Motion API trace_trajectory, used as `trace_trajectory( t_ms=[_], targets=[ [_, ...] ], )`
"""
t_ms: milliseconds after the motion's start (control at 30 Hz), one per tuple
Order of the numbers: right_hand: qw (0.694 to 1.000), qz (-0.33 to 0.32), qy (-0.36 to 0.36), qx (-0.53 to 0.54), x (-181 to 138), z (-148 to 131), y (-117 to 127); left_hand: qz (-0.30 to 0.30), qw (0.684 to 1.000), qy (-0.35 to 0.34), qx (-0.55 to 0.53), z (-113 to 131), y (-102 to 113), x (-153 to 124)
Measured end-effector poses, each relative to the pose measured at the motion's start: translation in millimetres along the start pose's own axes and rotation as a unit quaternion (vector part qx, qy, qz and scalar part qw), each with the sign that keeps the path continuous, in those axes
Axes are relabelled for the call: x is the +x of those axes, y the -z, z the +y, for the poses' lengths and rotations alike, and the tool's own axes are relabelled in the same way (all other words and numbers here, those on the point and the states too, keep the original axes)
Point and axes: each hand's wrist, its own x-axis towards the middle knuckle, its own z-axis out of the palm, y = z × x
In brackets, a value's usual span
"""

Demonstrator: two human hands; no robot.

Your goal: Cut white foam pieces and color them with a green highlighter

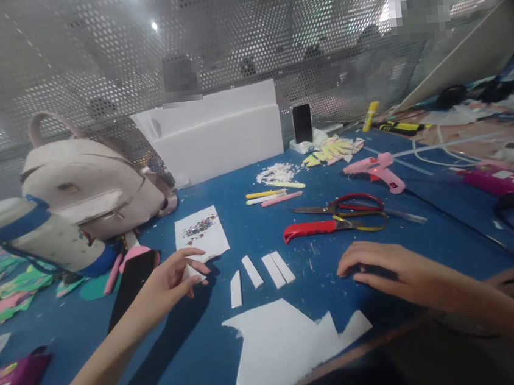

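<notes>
My left hand hovers over the blue table, fingers loosely apart, its fingertips at the lower edge of a white paper sheet sprinkled with small coloured bits. It holds nothing. My right hand lies palm down on the table with fingers stretched out, empty. Between the hands lie several short white foam strips. A large jagged white foam piece sits near the front edge. Just beyond the right hand are a red-handled cutter and red scissors.
A pink glue gun lies at the right rear, its cord running right. White foam boards and a phone stand at the back. A white backpack and a bottle sit left. Coloured sticks lie mid-table. A black phone lies under my left wrist.
</notes>
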Motion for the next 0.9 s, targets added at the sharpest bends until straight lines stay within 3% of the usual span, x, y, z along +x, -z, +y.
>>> trace_trajectory(
  t_ms=[267,433,633,900],
  targets=[
    [0.985,0.11,-0.007,0.131,-16,-6,-35,-0.047,0.997,-0.036,0.048,-7,-6,-3],
    [0.972,0.181,-0.033,0.144,-16,-14,-52,-0.027,0.986,-0.038,0.159,-10,-5,-12],
    [0.984,0.158,-0.026,0.076,-12,-14,-55,0.023,0.958,-0.048,0.281,-8,-3,-23],
    [0.986,0.155,-0.026,0.055,-12,-18,-53,0.0,0.939,-0.064,0.337,-9,5,-37]
  ],
)
